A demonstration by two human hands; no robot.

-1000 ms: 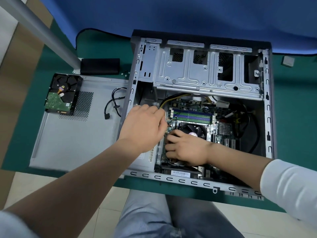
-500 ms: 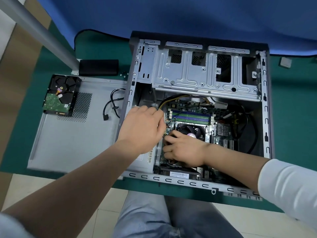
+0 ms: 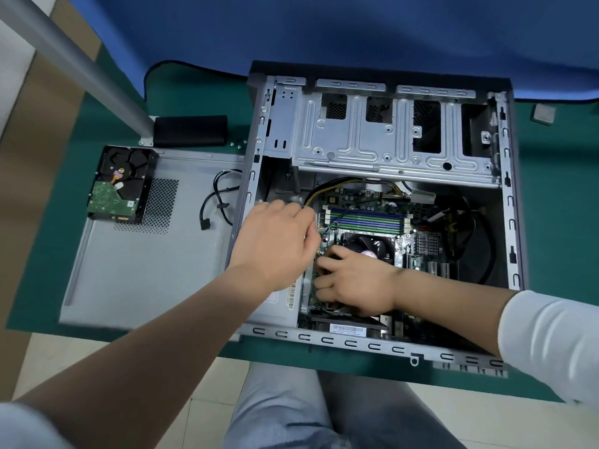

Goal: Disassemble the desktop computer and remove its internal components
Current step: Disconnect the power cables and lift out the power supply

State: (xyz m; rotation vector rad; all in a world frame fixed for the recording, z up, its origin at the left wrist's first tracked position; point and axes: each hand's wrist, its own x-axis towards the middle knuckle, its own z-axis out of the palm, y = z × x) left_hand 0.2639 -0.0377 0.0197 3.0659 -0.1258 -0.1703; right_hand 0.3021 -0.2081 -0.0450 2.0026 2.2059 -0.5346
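Observation:
The open desktop case [image 3: 512, 222] lies on its side on a green mat. Inside it are the motherboard [image 3: 363, 196], memory sticks [image 3: 366, 220] and the black CPU fan [image 3: 366, 244]. My left hand [image 3: 275, 241] hovers over the grey power supply [image 3: 278, 304], fingers curled down at the board's left edge near a yellow cable [image 3: 319, 187]. My right hand [image 3: 356, 283] rests on the board just left of the fan, fingers curled toward the same edge. What the fingertips of either hand hold is hidden.
A removed hard drive [image 3: 120, 186] and a loose black cable [image 3: 210, 202] lie on the detached side panel [image 3: 146, 270], left of the case. The drive cage [image 3: 389, 140] spans the case's far half. A black block [image 3: 189, 131], a metal pole [image 3: 74, 59] and a small grey square [image 3: 543, 113] stand around.
Both hands stay at the motherboard's left edge with hardly any shift; only the camera view drifts slightly.

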